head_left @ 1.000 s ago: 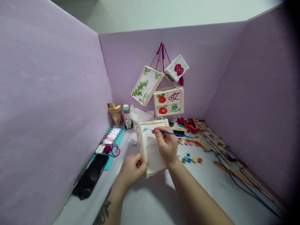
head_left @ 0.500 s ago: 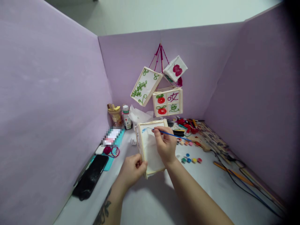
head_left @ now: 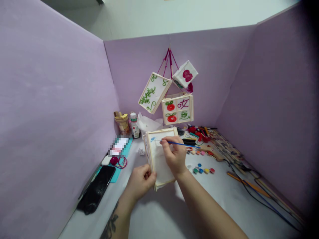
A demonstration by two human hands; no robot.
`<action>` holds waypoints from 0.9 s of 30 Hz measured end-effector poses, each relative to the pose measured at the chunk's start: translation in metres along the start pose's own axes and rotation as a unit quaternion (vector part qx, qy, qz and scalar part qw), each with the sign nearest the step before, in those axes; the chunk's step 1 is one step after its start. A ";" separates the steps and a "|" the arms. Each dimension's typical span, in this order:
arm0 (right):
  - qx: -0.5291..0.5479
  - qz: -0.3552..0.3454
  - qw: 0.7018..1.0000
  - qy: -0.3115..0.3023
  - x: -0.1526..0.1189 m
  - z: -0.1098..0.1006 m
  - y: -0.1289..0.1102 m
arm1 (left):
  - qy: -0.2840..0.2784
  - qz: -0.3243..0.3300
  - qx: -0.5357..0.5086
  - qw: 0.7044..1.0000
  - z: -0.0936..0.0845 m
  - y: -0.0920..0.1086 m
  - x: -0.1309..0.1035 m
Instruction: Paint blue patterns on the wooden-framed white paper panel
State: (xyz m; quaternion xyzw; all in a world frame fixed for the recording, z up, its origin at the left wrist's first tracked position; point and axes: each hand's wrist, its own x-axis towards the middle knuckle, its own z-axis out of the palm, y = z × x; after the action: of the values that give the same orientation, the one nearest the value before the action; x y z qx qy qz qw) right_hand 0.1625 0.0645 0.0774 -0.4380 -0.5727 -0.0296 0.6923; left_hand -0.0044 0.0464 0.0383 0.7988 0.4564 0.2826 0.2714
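Note:
My left hand (head_left: 142, 180) is closed on the lower left edge of a lantern (head_left: 161, 169), a box of pale wooden sticks with white panels, and holds it tilted toward me. My right hand (head_left: 174, 155) pinches a thin blue paintbrush (head_left: 183, 144), its tip near the upper left of the front panel. A small patch of blue paint (head_left: 153, 139) shows there. The rest of that panel looks white where my hand does not cover it. Small paint pots (head_left: 200, 170) in several colours stand to the right of the lantern.
Three decorated lanterns (head_left: 178, 109) hang at the back wall. At left lie a black phone (head_left: 97, 189), a purple yarn ball (head_left: 114, 161) and a jar (head_left: 122, 124) beside a bottle (head_left: 134, 126). Wooden sticks (head_left: 229, 149), a black cable (head_left: 259, 199) and tools line the right side.
My right hand has moved slightly down and left with the paintbrush, and the blue patch shows more clearly. My left hand keeps its hold on the lantern. The view has shifted a little.

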 end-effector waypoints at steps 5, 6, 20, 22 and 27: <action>0.013 -0.011 1.000 -0.024 0.000 0.001 0.000 | 0.002 -0.004 0.002 1.000 0.000 0.002 0.000; 0.008 -0.014 1.000 -0.027 0.000 0.001 0.000 | 0.003 -0.004 0.003 1.000 0.000 0.002 0.001; 0.003 -0.022 1.000 -0.016 0.000 0.000 0.001 | 0.004 0.000 0.002 1.000 0.000 0.002 0.000; 0.000 -0.032 0.999 -0.034 0.000 0.000 0.001 | 0.005 0.002 0.000 1.000 -0.001 0.002 0.001; -0.010 -0.025 1.000 -0.014 0.001 0.000 0.001 | 0.001 0.002 -0.004 1.000 -0.001 0.003 0.000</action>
State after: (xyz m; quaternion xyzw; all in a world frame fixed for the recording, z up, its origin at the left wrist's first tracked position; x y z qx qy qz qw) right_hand 0.1633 0.0655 0.0776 -0.4308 -0.5927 -0.0470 0.6789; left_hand -0.0031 0.0455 0.0408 0.7985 0.4535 0.2858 0.2739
